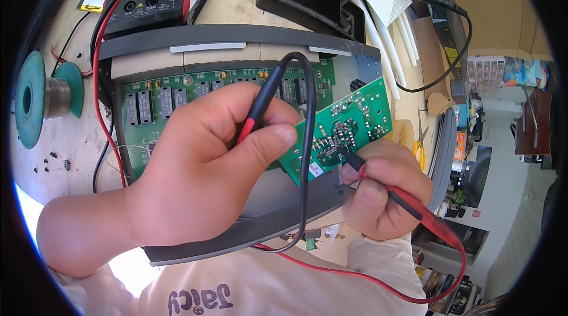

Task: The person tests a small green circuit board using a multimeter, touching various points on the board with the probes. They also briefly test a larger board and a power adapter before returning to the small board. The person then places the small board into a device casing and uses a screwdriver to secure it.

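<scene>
Inside grey casing (236,35), large green board (137,141); right grip (395,174) holds red probe (439,228).

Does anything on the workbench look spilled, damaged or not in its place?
Yes: small dark parts lie scattered on the table near the solder spool, loose rather than gathered together. I see no clear damage.

The bare left forearm (89,230) comes in from 8 o'clock and bends at the wrist into the left grip (201,150), back of the hand turned up, fingers curled under and thumb (269,141) stretched toward 2 o'clock. Over at 4 o'clock sits the right grip (387,189), its forefinger (402,165) bent toward 9 o'clock above a thumb aimed at 10, both pinching; the sleeved right forearm (381,260) rises from 5 o'clock.
</scene>
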`<move>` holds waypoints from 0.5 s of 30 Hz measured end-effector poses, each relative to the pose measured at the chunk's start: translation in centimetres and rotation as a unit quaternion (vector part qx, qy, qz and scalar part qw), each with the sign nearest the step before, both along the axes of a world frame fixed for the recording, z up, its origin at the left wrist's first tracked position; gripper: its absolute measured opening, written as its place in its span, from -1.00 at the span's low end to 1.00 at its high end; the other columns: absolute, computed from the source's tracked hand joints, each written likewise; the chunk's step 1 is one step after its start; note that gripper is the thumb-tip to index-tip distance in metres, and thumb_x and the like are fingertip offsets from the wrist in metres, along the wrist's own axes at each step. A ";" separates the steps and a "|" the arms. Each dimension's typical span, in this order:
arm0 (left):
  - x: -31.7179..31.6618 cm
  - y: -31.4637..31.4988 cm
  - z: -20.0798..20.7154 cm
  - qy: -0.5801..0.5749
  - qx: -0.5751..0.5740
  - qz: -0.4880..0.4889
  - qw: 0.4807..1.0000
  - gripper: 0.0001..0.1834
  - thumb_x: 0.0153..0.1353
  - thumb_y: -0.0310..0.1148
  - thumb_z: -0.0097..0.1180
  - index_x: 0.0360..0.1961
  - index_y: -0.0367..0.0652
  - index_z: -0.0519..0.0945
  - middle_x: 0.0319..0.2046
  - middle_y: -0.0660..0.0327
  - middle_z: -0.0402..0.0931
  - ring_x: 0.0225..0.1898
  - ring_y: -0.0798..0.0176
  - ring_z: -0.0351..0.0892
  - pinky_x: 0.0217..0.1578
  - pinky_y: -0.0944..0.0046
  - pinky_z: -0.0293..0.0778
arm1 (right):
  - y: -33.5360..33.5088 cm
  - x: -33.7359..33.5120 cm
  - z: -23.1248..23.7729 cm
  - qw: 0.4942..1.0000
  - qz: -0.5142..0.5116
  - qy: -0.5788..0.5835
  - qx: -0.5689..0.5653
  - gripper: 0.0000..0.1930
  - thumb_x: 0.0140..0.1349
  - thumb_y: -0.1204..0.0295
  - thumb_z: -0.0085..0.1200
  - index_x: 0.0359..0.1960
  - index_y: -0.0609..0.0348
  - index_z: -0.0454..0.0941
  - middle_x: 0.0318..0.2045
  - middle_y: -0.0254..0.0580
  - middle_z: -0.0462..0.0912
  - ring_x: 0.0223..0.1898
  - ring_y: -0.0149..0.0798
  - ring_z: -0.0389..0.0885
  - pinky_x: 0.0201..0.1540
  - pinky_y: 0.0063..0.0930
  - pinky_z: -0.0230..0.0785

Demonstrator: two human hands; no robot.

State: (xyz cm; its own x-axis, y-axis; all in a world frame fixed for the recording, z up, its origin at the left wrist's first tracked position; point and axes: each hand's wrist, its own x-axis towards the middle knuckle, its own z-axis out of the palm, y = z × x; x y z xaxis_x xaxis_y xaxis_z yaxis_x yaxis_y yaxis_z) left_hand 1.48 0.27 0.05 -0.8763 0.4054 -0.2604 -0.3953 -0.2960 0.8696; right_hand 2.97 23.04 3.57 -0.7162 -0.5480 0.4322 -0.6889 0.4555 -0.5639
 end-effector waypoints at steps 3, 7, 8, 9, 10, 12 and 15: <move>0.0 0.0 0.0 -0.004 0.005 0.000 1.000 -0.97 0.42 -0.52 0.10 -0.16 -0.23 0.53 -0.07 0.16 0.61 -0.44 0.58 0.32 -0.46 0.52 0.23 | -0.2 -0.1 0.0 1.000 0.000 0.008 0.007 -0.72 0.44 0.37 0.12 0.00 0.31 0.39 -0.43 -0.04 0.58 -0.47 -0.30 0.55 -0.37 -0.45 0.45; 0.1 0.0 -0.2 -0.003 0.014 0.004 1.000 -0.96 0.42 -0.52 0.11 -0.16 -0.23 0.53 -0.07 0.16 0.61 -0.44 0.58 0.33 -0.45 0.52 0.23 | -0.1 0.0 -0.1 1.000 -0.002 -0.005 0.004 -0.74 0.43 0.41 0.12 0.01 0.32 0.41 -0.42 -0.01 0.58 -0.47 -0.30 0.54 -0.37 -0.44 0.45; 0.1 0.1 -0.3 0.003 0.016 0.006 1.000 -0.96 0.42 -0.52 0.11 -0.16 -0.23 0.53 -0.07 0.16 0.61 -0.43 0.58 0.33 -0.45 0.52 0.23 | -0.1 0.0 -0.2 1.000 -0.002 -0.007 0.003 -0.74 0.43 0.42 0.12 0.01 0.32 0.41 -0.42 -0.01 0.58 -0.47 -0.30 0.54 -0.37 -0.44 0.45; 0.1 0.1 -0.5 0.008 0.018 0.007 1.000 -0.96 0.42 -0.52 0.11 -0.16 -0.23 0.53 -0.07 0.16 0.61 -0.43 0.58 0.33 -0.45 0.52 0.23 | -0.1 0.0 -0.2 1.000 -0.002 -0.008 0.003 -0.74 0.42 0.43 0.12 0.01 0.33 0.42 -0.42 0.00 0.58 -0.47 -0.30 0.54 -0.37 -0.43 0.45; 0.1 0.1 -0.6 0.014 0.019 0.008 1.000 -0.96 0.42 -0.52 0.11 -0.16 -0.23 0.53 -0.07 0.16 0.61 -0.43 0.58 0.33 -0.45 0.52 0.23 | -0.1 0.0 -0.2 1.000 -0.002 -0.007 0.003 -0.74 0.42 0.43 0.12 0.01 0.33 0.43 -0.42 0.00 0.58 -0.47 -0.29 0.55 -0.37 -0.43 0.45; 0.2 0.0 -0.5 0.007 0.022 0.008 1.000 -0.96 0.42 -0.52 0.11 -0.16 -0.23 0.54 -0.07 0.16 0.61 -0.43 0.58 0.33 -0.45 0.53 0.23 | 0.0 -0.1 -0.2 1.000 0.001 -0.006 -0.005 -0.75 0.33 0.50 0.17 -0.03 0.35 0.48 -0.40 0.00 0.60 -0.47 -0.21 0.58 -0.39 -0.38 0.47; 0.1 0.0 -0.4 0.001 0.020 0.007 1.000 -0.96 0.42 -0.51 0.12 -0.16 -0.23 0.54 -0.08 0.16 0.61 -0.44 0.58 0.33 -0.46 0.53 0.22 | 0.2 -0.2 -0.3 1.000 0.005 -0.007 -0.024 -0.72 0.14 0.63 0.26 -0.09 0.36 0.56 -0.37 0.00 0.64 -0.49 -0.06 0.64 -0.44 -0.30 0.50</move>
State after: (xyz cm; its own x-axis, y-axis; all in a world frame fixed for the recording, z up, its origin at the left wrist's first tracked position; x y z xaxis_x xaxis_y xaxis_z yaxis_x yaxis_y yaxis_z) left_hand 1.62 0.30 -0.36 -0.8826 0.4034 -0.2415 -0.3886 -0.3367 0.8577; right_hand 2.78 23.19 3.28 -0.7168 -0.5335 0.4490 -0.6854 0.4208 -0.5942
